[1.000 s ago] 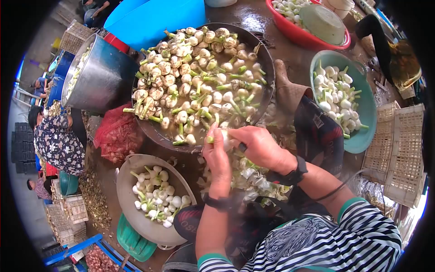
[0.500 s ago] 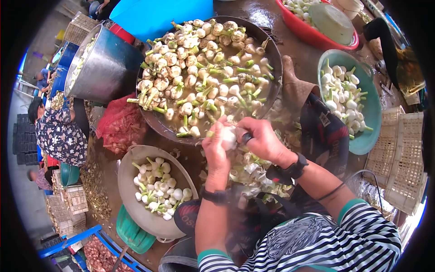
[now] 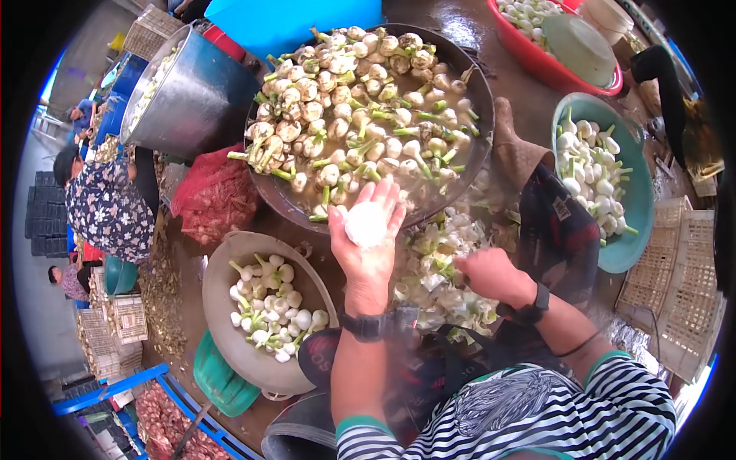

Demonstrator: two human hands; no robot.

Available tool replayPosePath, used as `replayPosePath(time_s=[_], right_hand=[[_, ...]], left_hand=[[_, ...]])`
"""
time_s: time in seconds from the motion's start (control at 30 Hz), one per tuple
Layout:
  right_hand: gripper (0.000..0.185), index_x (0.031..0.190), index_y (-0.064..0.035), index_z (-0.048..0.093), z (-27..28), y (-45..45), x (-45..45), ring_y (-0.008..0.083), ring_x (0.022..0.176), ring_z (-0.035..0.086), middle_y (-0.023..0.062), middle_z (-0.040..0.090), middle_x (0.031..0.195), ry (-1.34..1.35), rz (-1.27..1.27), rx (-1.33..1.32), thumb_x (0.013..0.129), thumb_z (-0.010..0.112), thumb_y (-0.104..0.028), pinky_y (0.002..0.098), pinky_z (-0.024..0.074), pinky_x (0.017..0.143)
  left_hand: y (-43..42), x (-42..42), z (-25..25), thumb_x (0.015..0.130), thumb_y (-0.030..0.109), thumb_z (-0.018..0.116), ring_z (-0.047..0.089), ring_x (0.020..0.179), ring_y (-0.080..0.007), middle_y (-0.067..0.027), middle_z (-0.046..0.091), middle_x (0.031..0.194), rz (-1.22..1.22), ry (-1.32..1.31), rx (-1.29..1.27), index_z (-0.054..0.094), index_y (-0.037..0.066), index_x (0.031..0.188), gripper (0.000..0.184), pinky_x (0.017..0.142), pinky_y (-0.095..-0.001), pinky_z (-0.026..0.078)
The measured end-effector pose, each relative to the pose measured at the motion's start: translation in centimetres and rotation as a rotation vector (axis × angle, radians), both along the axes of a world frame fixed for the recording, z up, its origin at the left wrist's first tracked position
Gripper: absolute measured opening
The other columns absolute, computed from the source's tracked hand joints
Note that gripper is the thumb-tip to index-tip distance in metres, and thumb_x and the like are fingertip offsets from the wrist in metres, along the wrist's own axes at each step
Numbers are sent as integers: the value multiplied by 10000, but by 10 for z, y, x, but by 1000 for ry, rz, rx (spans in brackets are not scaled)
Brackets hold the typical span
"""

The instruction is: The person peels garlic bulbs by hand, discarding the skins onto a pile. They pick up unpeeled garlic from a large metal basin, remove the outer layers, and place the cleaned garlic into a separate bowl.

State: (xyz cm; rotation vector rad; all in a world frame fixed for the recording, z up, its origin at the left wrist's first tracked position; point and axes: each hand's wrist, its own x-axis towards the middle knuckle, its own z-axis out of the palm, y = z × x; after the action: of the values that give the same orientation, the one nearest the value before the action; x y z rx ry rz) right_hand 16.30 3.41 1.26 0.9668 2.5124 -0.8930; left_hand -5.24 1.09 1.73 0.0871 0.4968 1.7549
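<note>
Palm up, my left hand (image 3: 363,257) holds a peeled white garlic bulb (image 3: 366,224) with its fingers stretched out around it. It is over the near rim of a wide dark pan (image 3: 488,146) of murky water with many unpeeled garlic bulbs (image 3: 310,111) with green stems. My right hand (image 3: 494,274) is closed, apart from the left, over a heap of garlic peelings (image 3: 441,264); what its fingers hold is hidden. Peeled garlic bulbs (image 3: 270,307) lie in the grey basin (image 3: 222,330) by my left forearm.
A teal basin (image 3: 640,207) of peeled garlic stands at the right, a red basin (image 3: 514,46) behind it. Further left are a metal tub (image 3: 195,92), a red mesh sack (image 3: 215,195) and a seated person (image 3: 107,207). Plastic crates (image 3: 667,268) stand at the far right.
My hands have drawn apart from working together on the bulb. The left has turned palm up with the bulb on it; the right has moved right and down, over the peelings.
</note>
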Motion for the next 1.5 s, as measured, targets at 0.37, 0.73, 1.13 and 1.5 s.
replayPosePath(time_s=[0.37, 0.73, 1.13, 1.5], right_hand=[[327, 1015, -81, 660, -42, 150, -43, 347, 841, 625, 196, 648, 902, 236, -439, 115, 700, 576, -56, 407, 493, 756], [329, 1039, -50, 625, -136, 309, -88, 359, 899, 614, 180, 641, 948, 106, -125, 354, 721, 590, -125, 432, 498, 763], [187, 957, -51, 656, -61, 256, -78, 142, 739, 588, 58, 657, 800, 697, -449, -32, 780, 615, -96, 309, 474, 682], [459, 1201, 30, 521, -5, 70, -85, 130, 1001, 538, 57, 617, 1042, 1220, -621, -431, 914, 560, -326, 274, 443, 859]], left_hand=[[-74, -83, 20, 892, 520, 426, 477, 1166, -374, -294, 457, 1248, 871, -51, -18, 354, -143, 1244, 754, 969, -461, 451], [-16, 10, 4, 921, 261, 480, 635, 840, -276, -167, 622, 1007, -88, 313, -442, 490, -15, 1168, 370, 706, -361, 535], [4, 24, 6, 895, 118, 515, 602, 920, -217, -172, 483, 1211, -122, 555, -494, 330, -14, 1322, 484, 710, -294, 514], [6, 33, -9, 657, -3, 725, 501, 1081, -316, -172, 506, 1120, 260, 1616, -345, 429, 18, 1226, 641, 922, -403, 408]])
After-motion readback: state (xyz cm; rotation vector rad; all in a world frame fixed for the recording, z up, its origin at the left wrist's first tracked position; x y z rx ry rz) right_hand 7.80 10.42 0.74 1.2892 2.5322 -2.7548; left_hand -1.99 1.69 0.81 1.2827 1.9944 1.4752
